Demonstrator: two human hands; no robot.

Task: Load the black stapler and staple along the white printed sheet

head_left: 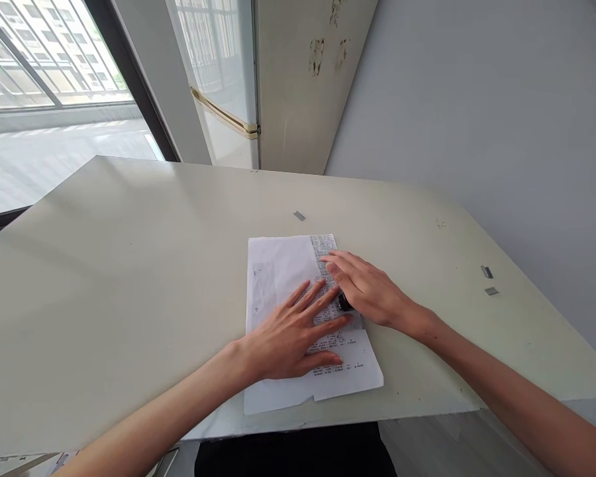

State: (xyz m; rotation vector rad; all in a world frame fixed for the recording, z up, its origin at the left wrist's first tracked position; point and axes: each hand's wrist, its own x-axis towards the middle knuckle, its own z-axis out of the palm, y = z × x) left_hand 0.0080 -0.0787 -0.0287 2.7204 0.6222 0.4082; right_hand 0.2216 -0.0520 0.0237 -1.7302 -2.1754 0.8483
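My left hand lies flat with fingers spread on white paper sheets, at the front middle of the table. Dense print covers a narrow strip and the lower right of the paper; the upper left is blank. Over the paper's right edge is my right hand, its fingers stretched out together and pointing left. A small black object shows under its palm, close to my left fingertips. Most of that object is hidden, so I cannot tell its kind or whether the palm presses on it.
Small grey strips lie on the pale table: one strip beyond the paper, two near the right edge, including another strip. Behind the table stands a fridge, with a grey wall to the right and a window to the left.
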